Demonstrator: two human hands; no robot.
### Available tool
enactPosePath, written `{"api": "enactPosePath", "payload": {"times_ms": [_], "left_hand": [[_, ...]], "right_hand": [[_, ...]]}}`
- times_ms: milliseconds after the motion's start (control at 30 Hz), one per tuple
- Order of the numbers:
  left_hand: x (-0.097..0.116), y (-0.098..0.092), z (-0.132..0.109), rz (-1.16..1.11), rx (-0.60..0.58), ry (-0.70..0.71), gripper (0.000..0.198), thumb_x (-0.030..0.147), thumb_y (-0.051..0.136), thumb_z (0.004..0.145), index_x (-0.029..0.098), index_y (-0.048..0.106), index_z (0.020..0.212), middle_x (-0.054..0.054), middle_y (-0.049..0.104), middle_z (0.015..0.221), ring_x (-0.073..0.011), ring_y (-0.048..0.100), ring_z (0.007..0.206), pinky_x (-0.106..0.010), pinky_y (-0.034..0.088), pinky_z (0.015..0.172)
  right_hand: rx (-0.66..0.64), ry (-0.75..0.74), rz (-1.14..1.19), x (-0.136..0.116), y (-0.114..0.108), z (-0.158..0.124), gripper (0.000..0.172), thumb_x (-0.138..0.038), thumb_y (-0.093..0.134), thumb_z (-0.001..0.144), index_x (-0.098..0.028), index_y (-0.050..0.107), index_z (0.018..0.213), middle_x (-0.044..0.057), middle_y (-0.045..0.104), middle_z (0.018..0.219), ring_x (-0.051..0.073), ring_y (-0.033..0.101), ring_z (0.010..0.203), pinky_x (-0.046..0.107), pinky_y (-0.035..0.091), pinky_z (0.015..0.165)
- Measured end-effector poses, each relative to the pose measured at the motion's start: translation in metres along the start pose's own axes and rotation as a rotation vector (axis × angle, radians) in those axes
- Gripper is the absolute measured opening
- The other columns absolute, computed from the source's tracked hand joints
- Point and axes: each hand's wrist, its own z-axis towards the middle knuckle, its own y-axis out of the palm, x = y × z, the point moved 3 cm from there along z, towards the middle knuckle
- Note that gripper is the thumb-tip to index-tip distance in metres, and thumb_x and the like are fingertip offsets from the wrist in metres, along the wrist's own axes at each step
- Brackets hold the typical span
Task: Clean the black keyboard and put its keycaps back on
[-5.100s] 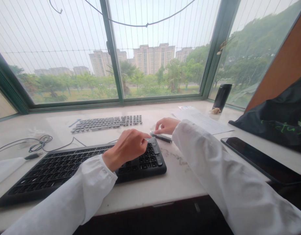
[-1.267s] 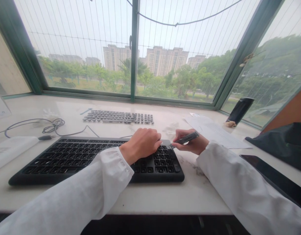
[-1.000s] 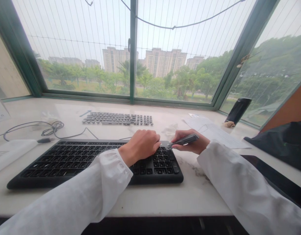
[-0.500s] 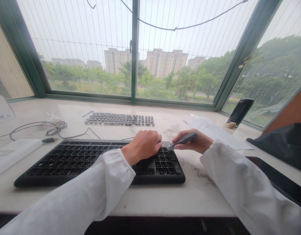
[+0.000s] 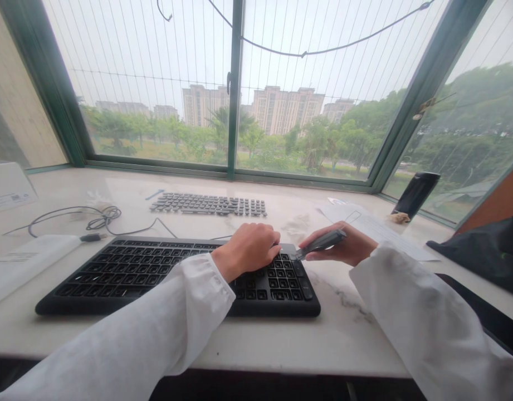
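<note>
A black keyboard point(image 5: 114, 308) with its keycaps off lies across the table before me, its key sockets bare. My left hand point(image 5: 248, 250) rests over its right half, closed, fingers curled under towards the number pad. Whatever those fingertips pinch, if anything, is hidden. At the keyboard's upper right corner, my right hand point(image 5: 356, 245) grips a grey keycap puller point(image 5: 325, 240). The puller lies tilted, its clear tip at the top of the number pad and a thin wire loop sticking out behind. Beyond the keyboard, loose grey keycaps point(image 5: 206, 204) stand in keyboard order.
A black cable point(image 5: 110, 214) coils at the left near a white box point(image 5: 34, 262). On the right are paper sheets point(image 5: 390, 236), a dark can-like cylinder point(image 5: 417, 192), a black cloth or bag point(image 5: 485, 253) and a flat dark device point(image 5: 482, 314). A window closes off the back.
The view has shifted slightly. My right hand and the keycap puller have moved a little to the right, and the puller's wire loop shows more clearly. My left hand stays in place on the keyboard.
</note>
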Motion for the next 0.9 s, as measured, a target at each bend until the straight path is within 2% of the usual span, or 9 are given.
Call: {"api": "enactPosePath", "payload": {"times_ms": [200,567,767,900], "left_hand": [[0.001,-0.001,0.0,0.009,-0.006,0.002,0.026,0.033,0.051,0.089,0.019,0.072,0.091,-0.009,0.071,0.087,-0.0202,0.064,0.071,-0.031,0.044,0.06],[0.002,0.0,0.001,0.041,0.001,0.017,0.026,0.032,0.049,0.09,0.018,0.071,0.086,-0.006,0.07,0.085,-0.0197,0.063,0.068,-0.03,0.04,0.055],[0.002,0.0,0.001,0.04,0.004,0.018,0.027,0.032,0.048,0.09,0.017,0.07,0.083,-0.007,0.069,0.084,-0.0174,0.061,0.067,-0.028,0.037,0.055],[0.002,0.001,0.001,0.044,0.001,0.014,0.028,0.032,0.048,0.09,0.017,0.07,0.083,-0.008,0.069,0.084,-0.0174,0.06,0.066,-0.029,0.037,0.055]], "right_hand": [[0.021,-0.022,-0.052,-0.003,0.0,0.0,0.036,-0.039,0.079,0.069,-0.017,0.077,0.097,0.009,0.077,0.088,0.028,0.072,0.082,0.04,0.058,0.077],[-0.02,-0.084,-0.138,-0.013,0.0,-0.001,0.04,-0.043,0.076,0.071,-0.015,0.077,0.099,0.008,0.076,0.089,0.022,0.071,0.08,0.031,0.056,0.073],[-0.036,-0.081,-0.197,-0.014,0.002,0.0,0.034,-0.043,0.073,0.075,-0.019,0.076,0.098,0.005,0.077,0.091,0.021,0.072,0.083,0.029,0.056,0.077],[-0.001,-0.121,-0.283,-0.013,0.002,0.001,0.031,-0.042,0.071,0.077,-0.018,0.076,0.096,0.005,0.077,0.089,0.021,0.072,0.079,0.029,0.057,0.071]]}}
